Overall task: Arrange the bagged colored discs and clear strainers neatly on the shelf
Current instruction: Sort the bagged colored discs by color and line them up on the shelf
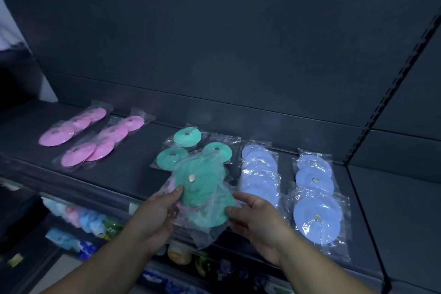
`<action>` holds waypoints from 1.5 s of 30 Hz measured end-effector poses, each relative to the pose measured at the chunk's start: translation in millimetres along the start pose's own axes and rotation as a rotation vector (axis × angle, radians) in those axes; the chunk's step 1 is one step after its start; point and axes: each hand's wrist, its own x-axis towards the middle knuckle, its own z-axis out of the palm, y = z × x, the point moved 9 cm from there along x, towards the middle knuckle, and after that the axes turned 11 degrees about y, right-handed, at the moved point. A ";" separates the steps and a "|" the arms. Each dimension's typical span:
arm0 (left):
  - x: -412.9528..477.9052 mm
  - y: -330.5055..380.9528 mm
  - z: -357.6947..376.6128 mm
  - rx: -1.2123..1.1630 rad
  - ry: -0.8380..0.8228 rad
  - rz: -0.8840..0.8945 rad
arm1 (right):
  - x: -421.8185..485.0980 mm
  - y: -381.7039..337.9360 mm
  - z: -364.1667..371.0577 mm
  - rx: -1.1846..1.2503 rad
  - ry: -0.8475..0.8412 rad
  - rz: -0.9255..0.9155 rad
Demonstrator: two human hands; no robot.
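My left hand (157,212) and my right hand (256,218) hold a stack of bagged green discs (202,188) just above the front edge of the dark shelf (124,169); a pink edge shows under the stack. Left thumb presses on top of the stack, right fingers pinch its right side. Behind it lie three bagged green discs (187,137). Two rows of bagged pink discs (71,126) (105,139) lie to the left. Two rows of bagged blue discs (260,172) (315,198) lie to the right. No clear strainers are visible.
A dark back panel (214,55) rises behind the shelf, and a slotted upright (391,93) bounds it on the right. Lower shelves hold colourful packaged goods (81,219). Bare shelf surface shows between the pink and green groups.
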 end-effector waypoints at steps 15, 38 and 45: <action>-35.4 32.0 -90.5 -0.140 0.331 0.178 | 46.8 -54.5 31.9 -0.701 0.101 -0.530; -24.4 44.0 -94.1 -0.108 0.341 0.201 | 60.3 -24.0 86.5 -1.232 -0.033 -0.957; 3.1 48.0 -95.6 0.077 0.312 0.170 | 40.3 -7.3 126.0 -0.543 -0.172 -0.411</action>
